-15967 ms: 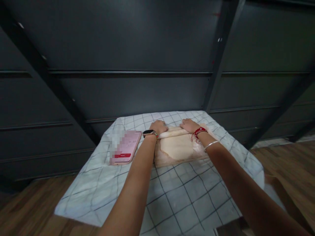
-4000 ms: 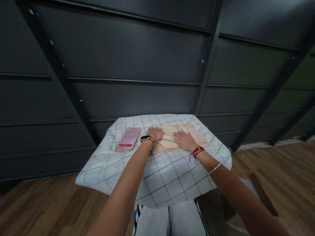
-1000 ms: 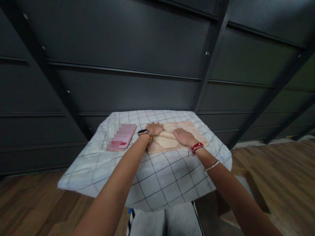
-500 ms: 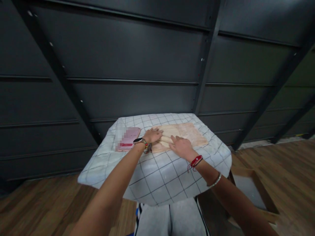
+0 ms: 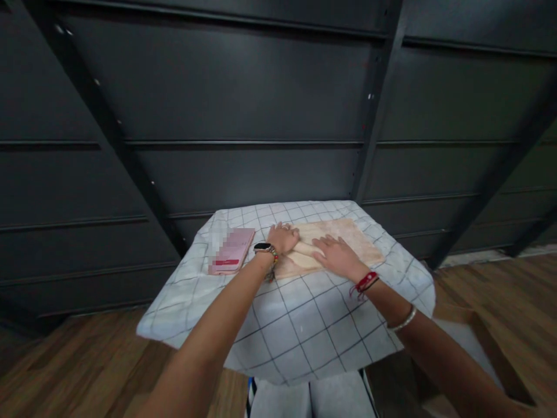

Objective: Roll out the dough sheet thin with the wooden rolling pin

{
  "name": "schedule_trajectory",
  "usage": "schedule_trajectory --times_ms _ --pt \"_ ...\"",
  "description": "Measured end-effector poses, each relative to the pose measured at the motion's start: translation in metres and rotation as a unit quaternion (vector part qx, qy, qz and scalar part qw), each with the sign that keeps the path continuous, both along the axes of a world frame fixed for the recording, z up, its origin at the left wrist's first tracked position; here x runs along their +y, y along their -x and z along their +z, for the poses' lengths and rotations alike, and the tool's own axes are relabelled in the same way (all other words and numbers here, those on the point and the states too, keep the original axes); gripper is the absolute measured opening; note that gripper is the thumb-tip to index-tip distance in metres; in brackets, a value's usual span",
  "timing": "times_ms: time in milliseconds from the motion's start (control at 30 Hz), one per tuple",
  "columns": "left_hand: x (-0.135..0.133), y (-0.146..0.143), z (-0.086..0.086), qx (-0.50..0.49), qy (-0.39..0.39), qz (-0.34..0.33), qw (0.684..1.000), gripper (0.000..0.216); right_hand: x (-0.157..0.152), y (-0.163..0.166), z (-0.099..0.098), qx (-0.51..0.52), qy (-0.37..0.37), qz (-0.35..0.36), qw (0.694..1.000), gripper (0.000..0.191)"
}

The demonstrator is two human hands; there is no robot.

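Note:
A peach-coloured cloth (image 5: 365,241), looking like a small towel, lies flat on a white checked tablecloth (image 5: 300,325). Across it runs a cream, rolled or folded soft piece (image 5: 306,249), partly covered by my hands; its exact kind cannot be made out. My left hand (image 5: 284,238) lies over the left end of this roll, fingers stretched forward and apart. On its right end rests my right hand (image 5: 338,256), palm down with fingers spread. Neither hand grips anything.
A pink booklet or box (image 5: 235,249), partly blurred, lies left of my left hand. Dark metal panels (image 5: 252,174) stand behind the table. On the wooden floor at the lower right sits an open cardboard box (image 5: 491,348), partly behind my right forearm.
The whole scene has shifted slightly right in the view. My hands remain on the cream roll, and the right hand's fingers look a little more outstretched.

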State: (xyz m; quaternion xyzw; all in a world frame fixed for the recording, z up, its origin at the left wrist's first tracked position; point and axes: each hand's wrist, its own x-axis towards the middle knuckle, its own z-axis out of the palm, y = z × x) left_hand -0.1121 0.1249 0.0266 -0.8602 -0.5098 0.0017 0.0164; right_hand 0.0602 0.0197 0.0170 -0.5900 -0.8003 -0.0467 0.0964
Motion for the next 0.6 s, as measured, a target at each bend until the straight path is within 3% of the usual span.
schedule_trajectory --times_ms 300,600 --pt "0.051 -0.026 -0.007 -0.051 0.065 0.018 0.996 0.058 0.051 -0.032 0.007 0.096 0.126 0.027 0.987 0.054" --pt "0.058 -0.026 -0.006 -0.054 0.085 0.035 0.994 0.054 0.054 -0.033 0.000 0.083 0.103 0.053 0.990 0.052"
